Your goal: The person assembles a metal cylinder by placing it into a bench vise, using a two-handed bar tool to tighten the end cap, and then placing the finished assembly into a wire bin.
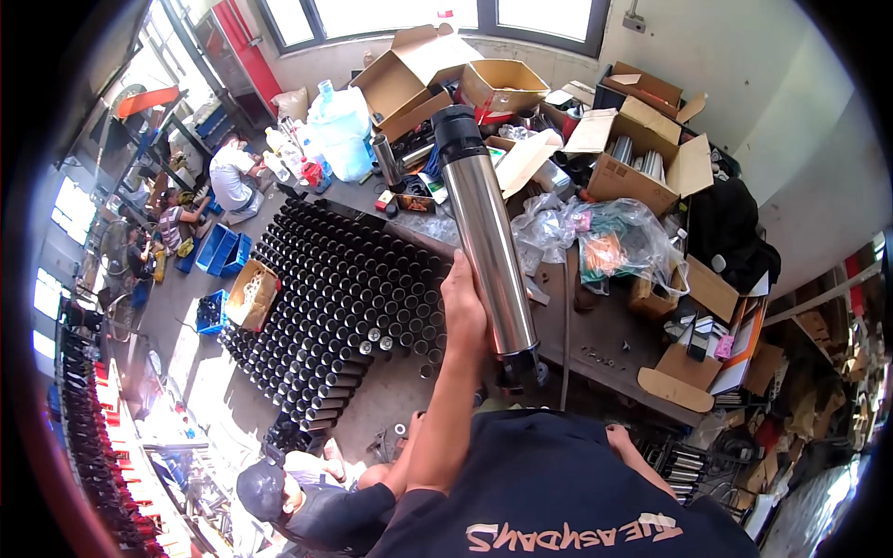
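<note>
My left hand [464,302] is wrapped around the lower middle of a polished metal cylinder [488,246] with black end caps. The cylinder stands out in front of me, tilted, its top leaning left and away. A black fitting shows at its lower end. My right hand [618,436] hangs low beside my dark shirt, by the near edge of the cluttered workbench [614,363]; its fingers are too small and partly hidden to read. To the left of the cylinder, many dark tubes [335,298] stand packed upright in rows on the floor.
Open cardboard boxes [642,172], plastic bags [619,251] and loose parts crowd the bench. A co-worker in a dark cap [261,490] sits close at my lower left. Farther left, people work near blue bins [221,249]. A carton [253,294] stands beside the tubes.
</note>
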`<action>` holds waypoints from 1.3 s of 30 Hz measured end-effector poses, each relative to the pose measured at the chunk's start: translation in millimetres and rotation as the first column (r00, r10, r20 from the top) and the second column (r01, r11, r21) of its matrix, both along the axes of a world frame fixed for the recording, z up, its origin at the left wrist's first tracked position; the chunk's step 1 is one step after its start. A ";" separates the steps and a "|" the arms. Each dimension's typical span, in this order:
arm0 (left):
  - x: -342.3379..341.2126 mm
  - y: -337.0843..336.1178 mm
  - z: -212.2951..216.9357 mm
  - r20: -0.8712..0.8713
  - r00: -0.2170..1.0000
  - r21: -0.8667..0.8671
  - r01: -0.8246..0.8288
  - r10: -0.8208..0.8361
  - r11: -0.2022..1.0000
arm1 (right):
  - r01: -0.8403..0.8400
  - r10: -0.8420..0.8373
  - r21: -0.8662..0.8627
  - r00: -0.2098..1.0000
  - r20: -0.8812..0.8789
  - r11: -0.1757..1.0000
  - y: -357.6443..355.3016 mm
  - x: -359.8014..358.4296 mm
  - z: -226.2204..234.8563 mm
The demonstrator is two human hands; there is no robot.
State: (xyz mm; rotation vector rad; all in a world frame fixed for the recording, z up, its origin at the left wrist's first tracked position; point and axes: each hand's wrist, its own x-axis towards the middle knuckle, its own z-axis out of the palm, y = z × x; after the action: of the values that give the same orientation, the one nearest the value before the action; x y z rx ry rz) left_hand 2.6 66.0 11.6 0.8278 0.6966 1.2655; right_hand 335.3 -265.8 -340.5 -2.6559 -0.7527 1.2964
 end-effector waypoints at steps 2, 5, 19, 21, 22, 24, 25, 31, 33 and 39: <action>-0.3 -3.1 2.0 -0.052 0.996 0.040 -0.071 0.073 0.997 | -0.004 0.005 0.038 1.000 -0.014 0.999 1.2 -1.9 -2.9; 0.2 -4.5 -2.1 -0.113 0.988 0.088 -0.097 0.107 0.991 | -0.029 0.031 0.132 0.999 -0.015 0.991 4.6 0.0 -21.9; 1.2 -9.0 -33.1 0.401 0.900 -0.226 0.275 -0.168 0.934 | 0.045 0.266 0.584 0.861 -0.434 0.810 142.3 -92.2 160.7; 2.5 -8.9 -41.1 0.409 0.897 -0.234 0.282 -0.169 0.931 | 0.195 0.324 0.581 0.672 -0.666 0.790 173.4 -128.3 240.7; 4.2 -8.9 -42.6 0.399 0.902 -0.251 0.280 -0.165 0.927 | 0.247 0.356 0.543 0.532 -0.768 0.803 181.4 -139.4 261.7; 7.7 -6.1 -43.2 0.360 0.914 -0.266 0.295 -0.189 0.918 | 0.244 0.495 0.599 0.376 -0.783 0.762 187.7 -163.2 289.9; 7.5 -4.5 -44.6 0.330 0.923 -0.285 0.295 -0.196 0.912 | 0.237 0.492 0.578 0.336 -0.803 0.781 187.0 -171.6 312.8; -1.2 -0.4 -49.8 0.365 0.918 -0.454 0.321 -0.155 0.831 | 0.225 0.508 0.578 0.303 -0.806 0.784 172.2 -175.6 323.4; -2.9 0.1 -47.8 0.278 0.953 -0.488 0.248 -0.120 0.837 | 0.153 0.510 0.603 0.396 -0.763 0.783 171.4 -170.4 319.9; -18.4 5.8 -43.1 0.171 0.985 -0.570 0.126 -0.033 0.812 | 0.199 0.395 0.546 0.499 -0.771 0.814 159.3 -163.2 307.1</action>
State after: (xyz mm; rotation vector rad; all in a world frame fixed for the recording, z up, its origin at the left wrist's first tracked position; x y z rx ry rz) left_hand -15.8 71.9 -31.4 0.2445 0.8531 0.9432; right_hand 172.0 -106.6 -33.4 -1.1852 -0.9054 1.7919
